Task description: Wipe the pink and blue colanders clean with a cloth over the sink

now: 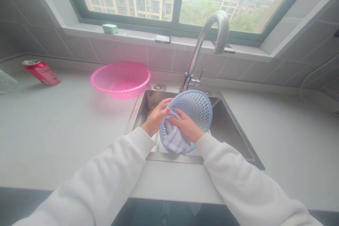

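Over the steel sink [233, 127] I hold a blue perforated basket [197, 107], tilted on edge with its inside facing me. My left hand [156, 116] grips the basket's left rim, fingers curled round it. My right hand [186, 126] presses a pale striped cloth [173, 140] against the inside of the basket, fingers closed on the cloth. Both arms wear white sleeves.
A curved chrome faucet [209, 31] rises behind the sink. A pink perforated basket [120, 79] sits on the counter to the left, a red can [41, 72] lies farther left. A green soap-like block [109, 28] and a dark phone [162, 37] rest on the window sill.
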### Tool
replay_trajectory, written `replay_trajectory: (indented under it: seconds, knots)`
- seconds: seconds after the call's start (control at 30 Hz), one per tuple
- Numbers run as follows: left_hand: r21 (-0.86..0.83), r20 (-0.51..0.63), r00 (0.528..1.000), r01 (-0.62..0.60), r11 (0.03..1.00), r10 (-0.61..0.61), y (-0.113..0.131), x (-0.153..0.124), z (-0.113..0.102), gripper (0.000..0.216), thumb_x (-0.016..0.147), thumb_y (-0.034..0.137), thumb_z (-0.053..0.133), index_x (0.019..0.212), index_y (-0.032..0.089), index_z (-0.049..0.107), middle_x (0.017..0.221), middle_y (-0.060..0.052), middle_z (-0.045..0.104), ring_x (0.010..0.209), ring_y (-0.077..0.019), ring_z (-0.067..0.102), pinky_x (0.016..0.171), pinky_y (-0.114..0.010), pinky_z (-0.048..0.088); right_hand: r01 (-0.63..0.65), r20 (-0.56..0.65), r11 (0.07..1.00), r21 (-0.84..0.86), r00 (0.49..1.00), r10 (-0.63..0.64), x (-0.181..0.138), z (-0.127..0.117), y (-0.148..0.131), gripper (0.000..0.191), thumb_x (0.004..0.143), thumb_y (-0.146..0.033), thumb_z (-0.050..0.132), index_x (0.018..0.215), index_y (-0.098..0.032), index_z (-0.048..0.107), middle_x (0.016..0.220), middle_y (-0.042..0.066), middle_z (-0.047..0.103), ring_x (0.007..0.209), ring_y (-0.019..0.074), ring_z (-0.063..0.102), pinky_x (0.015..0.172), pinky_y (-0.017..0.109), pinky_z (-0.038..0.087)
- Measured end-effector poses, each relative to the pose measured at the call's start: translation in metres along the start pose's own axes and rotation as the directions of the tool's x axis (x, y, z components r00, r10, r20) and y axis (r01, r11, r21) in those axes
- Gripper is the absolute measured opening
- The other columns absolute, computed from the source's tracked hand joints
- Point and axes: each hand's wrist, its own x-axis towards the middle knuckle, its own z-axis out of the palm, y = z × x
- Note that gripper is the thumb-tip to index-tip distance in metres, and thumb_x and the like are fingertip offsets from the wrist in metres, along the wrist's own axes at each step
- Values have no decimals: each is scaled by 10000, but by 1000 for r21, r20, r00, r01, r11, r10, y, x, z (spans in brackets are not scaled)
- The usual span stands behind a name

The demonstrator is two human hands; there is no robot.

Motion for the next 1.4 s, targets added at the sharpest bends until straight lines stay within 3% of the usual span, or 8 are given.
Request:
replay_trajectory:
  seconds: [0.13, 0.3, 0.5, 0.73, 0.87, 1.07, 1.27, 1.4]
  knots:
    - [-49, 9, 1000, -23, 999, 23, 2, -1, 1, 650, 784, 598, 751, 1294, 217, 621, 1333, -104, 682, 1283, -343, 603, 1103, -476, 452, 132, -261, 959, 252, 963, -64, 11, -8, 3, 483, 740, -373, 800, 1153, -273, 570, 1143, 24, 714, 1069, 230, 696, 993, 412, 545]
    - [-73, 35, 999, -35, 997, 38, 2, -1, 3, 634, 818, 564, 724, 1343, 226, 613, 1461, -98, 621, 1431, -355, 496, 1199, -499, 378, 361, -474, 894, 264, 856, -206, 17, -16, 2, 530, 779, -387, 778, 1198, -313, 462, 1260, 28, 652, 1157, 214, 670, 1047, 415, 527]
    - [-146, 95, 995, -6, 989, 20, 0, -1, 10, 702, 806, 468, 754, 1445, 268, 542, 1544, -68, 552, 1480, -329, 449, 1237, -471, 341, 271, -176, 938, 217, 956, -236, 10, -4, -3, 724, 741, -330, 804, 1342, -336, 399, 1374, 45, 613, 1305, 236, 601, 1118, 434, 491]
    - [-203, -191, 982, -46, 978, 7, 0, -1, 10, 538, 817, 393, 681, 1321, 213, 625, 1274, -70, 706, 1262, -299, 618, 1108, -434, 449, 202, 155, 888, -413, 976, -150, 4, -5, -4, 778, 744, -200, 726, 1472, -250, 454, 1451, 98, 582, 1320, 297, 574, 1171, 499, 412]
    - [-224, -181, 982, 4, 975, -45, -1, 2, 5, 535, 819, 398, 699, 1311, 204, 616, 1237, -72, 701, 1222, -288, 633, 1098, -430, 452, 227, 232, 833, -505, 965, -122, 3, -8, 2, 703, 685, -67, 622, 1362, -245, 565, 1339, 71, 653, 1227, 281, 621, 1118, 484, 447]
    - [-141, -92, 985, 135, 981, -149, -3, 2, 1, 955, 757, 543, 828, 1544, 279, 357, 1497, -140, 505, 1371, -348, 534, 1155, -496, 416, 200, -56, 971, -133, 976, -209, 12, -12, 9, 601, 672, -180, 711, 1243, -279, 553, 1188, 21, 654, 1129, 241, 631, 1052, 445, 495]
    - [7, 48, 967, 250, 968, -250, -2, -1, 12, 1391, 580, 380, 971, 1643, 296, 78, 1672, -181, 281, 1518, -399, 355, 1242, -565, 304, 308, -370, 931, 195, 903, -221, 27, -21, 16, 691, 624, -210, 750, 1225, -328, 430, 1108, -17, 637, 1030, 211, 662, 972, 423, 549]
    - [-4, 45, 952, 302, 953, -302, 2, -5, 21, 1442, 591, 300, 959, 1650, 323, -19, 1664, -185, 318, 1508, -398, 385, 1231, -601, 314, 285, -342, 932, 224, 918, -198, 28, -20, 16, 749, 626, -220, 783, 1256, -343, 399, 1130, -14, 647, 1011, 211, 683, 964, 436, 565]
